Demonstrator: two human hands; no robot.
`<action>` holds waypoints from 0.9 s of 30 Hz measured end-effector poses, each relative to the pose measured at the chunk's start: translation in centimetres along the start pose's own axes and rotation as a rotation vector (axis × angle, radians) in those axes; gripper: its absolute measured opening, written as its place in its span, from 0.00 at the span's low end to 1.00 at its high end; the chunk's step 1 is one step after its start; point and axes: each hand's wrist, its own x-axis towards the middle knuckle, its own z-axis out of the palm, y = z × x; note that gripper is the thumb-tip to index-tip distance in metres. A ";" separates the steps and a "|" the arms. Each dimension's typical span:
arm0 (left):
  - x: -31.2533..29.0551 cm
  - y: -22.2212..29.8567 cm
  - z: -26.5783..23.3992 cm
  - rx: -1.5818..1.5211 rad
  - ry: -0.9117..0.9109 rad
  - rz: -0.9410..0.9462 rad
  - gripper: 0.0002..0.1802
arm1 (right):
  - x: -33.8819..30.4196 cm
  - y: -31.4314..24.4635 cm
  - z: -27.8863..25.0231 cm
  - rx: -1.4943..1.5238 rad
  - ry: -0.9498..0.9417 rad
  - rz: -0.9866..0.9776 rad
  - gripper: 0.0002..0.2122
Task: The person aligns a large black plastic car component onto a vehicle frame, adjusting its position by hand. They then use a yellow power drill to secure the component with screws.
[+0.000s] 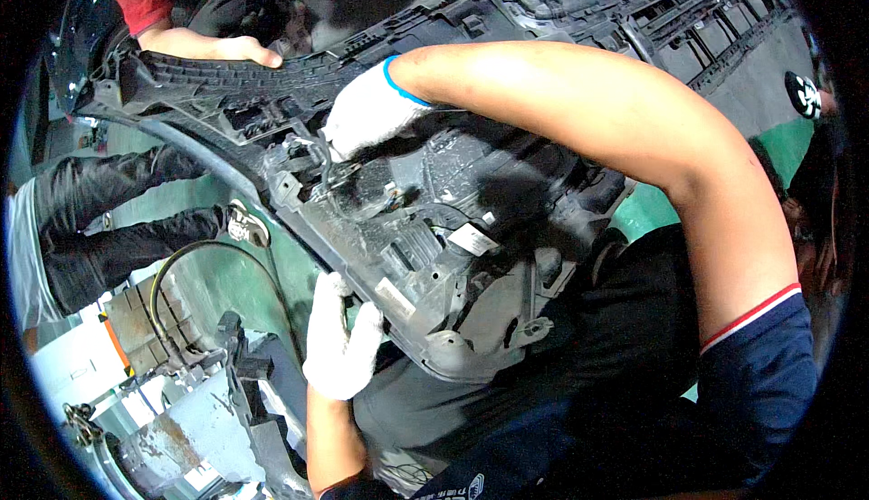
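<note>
A large black car bumper [353,238] lies tilted across the middle, its inner side with ribs, brackets and wiring toward me. My left hand [342,342], in a white knit glove, grips its near lower edge, thumb and fingers on either side. My right hand [376,118], also gloved in white with a blue cuff, reaches over the bumper from the right. Its fingers curl down, closed at a dark wiring harness [324,161] by the bracket; the fingertips are partly hidden. A white tag [472,239] hangs from wires nearer me.
Another person's bare hand [249,50] rests on the bumper's far edge. A standing person's dark trousers [127,219] show at left. Below them, a hose [195,248] loops beside a worn grey metal unit [195,428]. The floor [222,287] is green.
</note>
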 end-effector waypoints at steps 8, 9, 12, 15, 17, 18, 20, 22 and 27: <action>0.1 0.6 0.5 0.167 0.066 0.037 0.20 | 0.7 1.5 -0.1 -0.087 0.066 -0.183 0.16; 0.5 1.3 0.3 0.144 0.050 0.042 0.20 | -0.6 0.9 -0.6 -0.098 0.116 -0.180 0.17; 0.4 1.3 -0.3 0.016 -0.091 -0.121 0.26 | -3.5 1.5 -3.2 -0.540 0.158 0.124 0.15; -0.4 1.1 0.4 0.027 0.002 -0.152 0.25 | -5.3 3.0 -2.7 -0.794 -0.068 0.389 0.15; -0.2 0.9 0.9 -0.045 0.068 -0.145 0.24 | -6.9 4.9 -2.3 -0.657 -0.010 0.296 0.15; -0.2 0.8 0.6 -0.019 0.030 -0.136 0.25 | -7.6 4.9 -2.4 -0.540 0.005 0.258 0.15; -0.1 0.4 -0.2 0.030 -0.043 -0.122 0.27 | -8.8 4.7 -2.1 -0.290 0.049 0.163 0.14; 0.4 1.4 -0.1 0.012 -0.058 -0.136 0.27 | -8.0 4.5 -1.2 -0.398 0.111 0.104 0.15; 0.6 2.1 0.1 0.032 -0.021 -0.158 0.29 | -7.2 3.8 0.5 -0.523 0.102 0.091 0.13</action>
